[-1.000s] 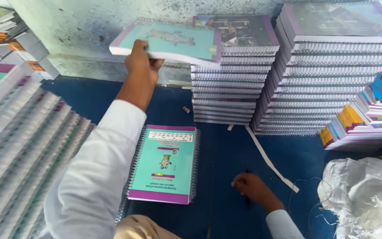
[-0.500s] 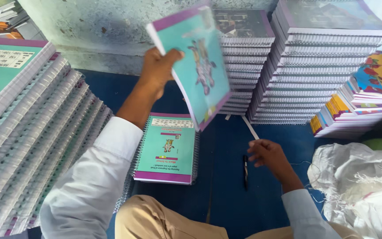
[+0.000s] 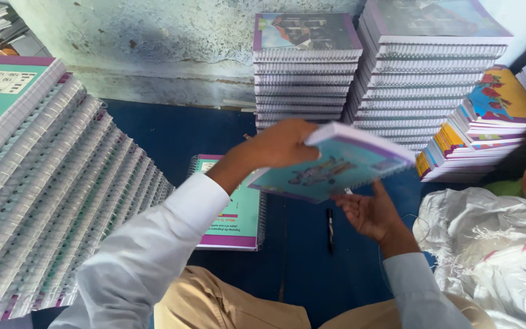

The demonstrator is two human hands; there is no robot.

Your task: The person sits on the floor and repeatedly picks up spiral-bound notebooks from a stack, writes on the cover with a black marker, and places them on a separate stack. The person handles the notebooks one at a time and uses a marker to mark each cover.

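Head view is showing the left hand [image 3: 284,144] gripping a spiral notebook [image 3: 336,167] with a teal and purple cover by its near edge, holding it tilted in the air above the blue floor [image 3: 178,131]. Just below it, the right hand [image 3: 369,213] is lying open, palm up and fingers spread, under the notebook's lower edge; whether it is touching the cover I cannot tell. A black pen [image 3: 330,230] is lying on the floor just beside that hand. A second notebook [image 3: 235,216] is lying flat on the floor under the left forearm. Tall stacks of spiral notebooks [image 3: 305,73] are standing against the wall behind, another slanted stack [image 3: 38,183] is filling the left side, and a white sack [image 3: 494,250] is sitting at the right.
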